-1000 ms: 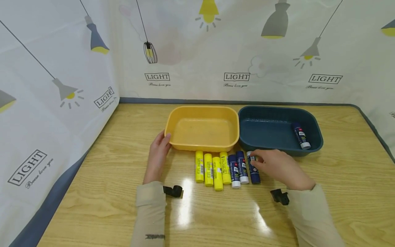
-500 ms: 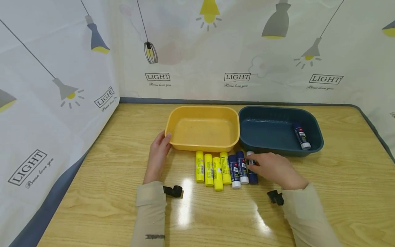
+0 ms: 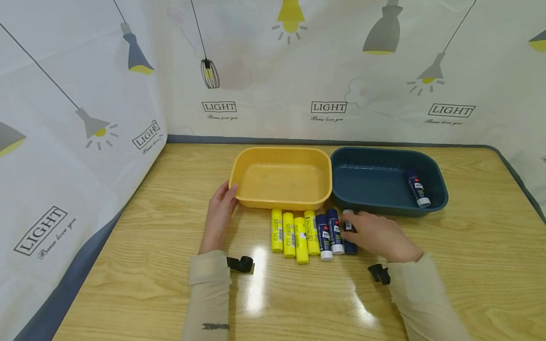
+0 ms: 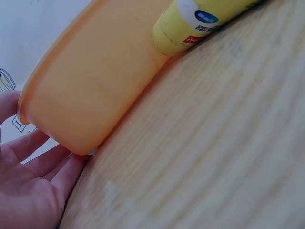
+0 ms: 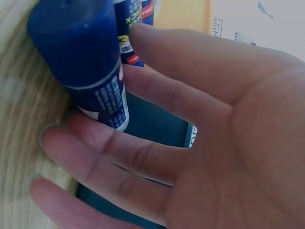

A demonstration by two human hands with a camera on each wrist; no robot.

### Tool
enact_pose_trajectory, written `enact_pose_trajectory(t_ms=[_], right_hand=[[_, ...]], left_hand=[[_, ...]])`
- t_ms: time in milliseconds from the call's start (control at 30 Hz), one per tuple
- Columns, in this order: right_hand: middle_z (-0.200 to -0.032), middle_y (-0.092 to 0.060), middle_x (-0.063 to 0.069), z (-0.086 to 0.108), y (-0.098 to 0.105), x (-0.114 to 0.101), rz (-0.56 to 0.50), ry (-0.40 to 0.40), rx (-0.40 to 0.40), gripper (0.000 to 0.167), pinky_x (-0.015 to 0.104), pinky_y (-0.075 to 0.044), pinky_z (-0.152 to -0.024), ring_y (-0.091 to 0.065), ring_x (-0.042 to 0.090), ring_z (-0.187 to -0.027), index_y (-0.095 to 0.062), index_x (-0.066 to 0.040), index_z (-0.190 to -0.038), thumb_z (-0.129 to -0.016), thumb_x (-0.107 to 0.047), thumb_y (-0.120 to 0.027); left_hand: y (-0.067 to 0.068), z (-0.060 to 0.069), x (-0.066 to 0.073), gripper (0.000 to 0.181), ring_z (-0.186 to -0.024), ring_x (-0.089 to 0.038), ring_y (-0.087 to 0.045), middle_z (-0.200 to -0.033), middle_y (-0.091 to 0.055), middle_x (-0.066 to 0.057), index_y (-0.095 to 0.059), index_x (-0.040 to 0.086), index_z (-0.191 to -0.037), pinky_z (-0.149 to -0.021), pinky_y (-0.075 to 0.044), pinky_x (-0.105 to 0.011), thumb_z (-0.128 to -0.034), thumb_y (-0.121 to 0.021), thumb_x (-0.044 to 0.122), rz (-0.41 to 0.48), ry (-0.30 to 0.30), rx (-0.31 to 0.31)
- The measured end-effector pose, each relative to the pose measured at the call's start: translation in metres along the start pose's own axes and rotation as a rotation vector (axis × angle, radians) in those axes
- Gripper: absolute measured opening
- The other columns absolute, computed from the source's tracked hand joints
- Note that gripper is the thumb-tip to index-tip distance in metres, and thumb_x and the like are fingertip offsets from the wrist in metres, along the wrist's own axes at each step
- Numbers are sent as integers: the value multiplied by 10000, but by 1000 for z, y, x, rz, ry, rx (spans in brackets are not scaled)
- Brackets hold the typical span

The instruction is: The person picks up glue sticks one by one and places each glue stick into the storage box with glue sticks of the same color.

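My left hand (image 3: 219, 211) grips the near left corner of a yellow plastic bin (image 3: 281, 204), its thumb at the rim and its fingers against the outer wall. My right hand (image 3: 381, 234) is at the rightmost blue glue stick (image 3: 350, 248), which it partly covers. The right wrist view shows that stick's blue end close up, with fingers touching its side and the thumb (image 5: 181, 45) apart from it. Two more blue glue sticks (image 3: 335, 232) lie just left of it. Beyond them several yellow glue sticks (image 3: 301, 240) continue the row in front of the yellow bin.
A dark blue bin (image 3: 367, 182) stands against the yellow bin's right side, with one blue glue stick (image 3: 417, 188) lying in it. The wooden table (image 3: 145, 265) meets a printed cloth (image 3: 264, 85) at the back and left.
My right hand has moved slightly left, and the rightmost blue glue stick has shifted left with it, closer to its neighbour. My left hand has stayed at the yellow bin.
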State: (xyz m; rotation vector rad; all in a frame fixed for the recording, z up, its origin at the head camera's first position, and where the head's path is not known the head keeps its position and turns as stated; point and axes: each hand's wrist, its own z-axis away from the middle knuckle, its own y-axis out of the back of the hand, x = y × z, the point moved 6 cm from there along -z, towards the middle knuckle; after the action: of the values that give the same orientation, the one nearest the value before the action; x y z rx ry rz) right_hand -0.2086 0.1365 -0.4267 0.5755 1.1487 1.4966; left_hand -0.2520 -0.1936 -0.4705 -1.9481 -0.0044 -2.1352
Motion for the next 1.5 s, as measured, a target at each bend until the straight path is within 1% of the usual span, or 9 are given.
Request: enact_pose_trajectory(t_ms=[133, 333, 567, 667, 800, 1000, 1167, 1367, 1500], right_hand=[[-1055, -550, 71, 0, 0, 1, -10, -15, -11, 432, 434, -484, -655, -509, 189, -802, -508, -221, -1220, -848, -435, -560], [-1037, -548, 58, 1, 0, 0, -28, -12, -7, 411, 395, -475, -626, -503, 181, -788, -515, -224, -1200, -850, -435, -557], [-948, -541, 21, 2, 2, 0, -45, -3, 10, 352, 337, -434, -572, -469, 179, -735, -536, -226, -1152, -858, -420, -555], [-921, -533, 15, 3, 2, 0, -43, -4, 28, 327, 317, -420, -554, -462, 179, -722, -541, -224, -1137, -857, -391, -570], [-920, -527, 31, 3, 3, 0, -50, -3, 49, 292, 296, -411, -541, -459, 191, -718, -547, -213, -1124, -852, -302, -604], [-968, -522, 64, 4, 3, 0, -99, -2, 33, 291, 297, -396, -545, -453, 213, -732, -546, -193, -1124, -841, -175, -608], [-932, -524, 47, 5, 3, 0, -102, 11, 24, 287, 299, -387, -548, -450, 206, -721, -552, -188, -1097, -819, -159, -617], [-883, -509, 29, 6, 5, -3, -104, 41, 23, 264, 288, -379, -537, -448, 197, -710, -557, -200, -1045, -797, -161, -636], [-870, -491, 31, 8, 8, -4, -117, 53, 21, 262, 280, -373, -520, -447, 192, -689, -552, -219, -1022, -783, -159, -641]], left_hand=[[0, 0, 0, 523, -1188, -162, -430, -1326, -406, -33, -414, 120, -1332, -961, -378, -255, -884, -541, 358, 2, 4, -6], [-1, 1, 0, 513, -1185, -152, -432, -1325, -407, -18, -418, 132, -1330, -957, -380, -247, -886, -535, 362, -6, 7, -7], [-1, 2, 0, 497, -1188, -150, -427, -1335, -397, -20, -418, 139, -1330, -967, -373, -259, -894, -526, 351, -15, 8, -3], [-1, 2, 0, 481, -1185, -150, -431, -1327, -403, -16, -424, 139, -1325, -960, -378, -251, -899, -523, 339, -13, 6, -4], [-2, 1, 1, 468, -1184, -154, -432, -1319, -408, -19, -428, 128, -1320, -957, -381, -251, -904, -520, 321, -7, -3, -8], [-3, 3, 2, 477, -1206, -171, -410, -1341, -390, -32, -413, 128, -1333, -975, -364, -267, -908, -512, 320, -4, 1, -22], [-2, 3, 1, 491, -1229, -185, -380, -1368, -360, -41, -394, 134, -1347, -1001, -337, -299, -910, -507, 327, -6, 7, -27], [0, 3, -1, 485, -1205, -128, -405, -1332, -391, 32, -425, 200, -1321, -977, -357, -253, -887, -521, 393, -44, 32, -2], [-1, 4, 3, 504, -1223, -158, -386, -1354, -373, -1, -405, 175, -1338, -995, -342, -281, -890, -523, 375, -37, 33, -13]])
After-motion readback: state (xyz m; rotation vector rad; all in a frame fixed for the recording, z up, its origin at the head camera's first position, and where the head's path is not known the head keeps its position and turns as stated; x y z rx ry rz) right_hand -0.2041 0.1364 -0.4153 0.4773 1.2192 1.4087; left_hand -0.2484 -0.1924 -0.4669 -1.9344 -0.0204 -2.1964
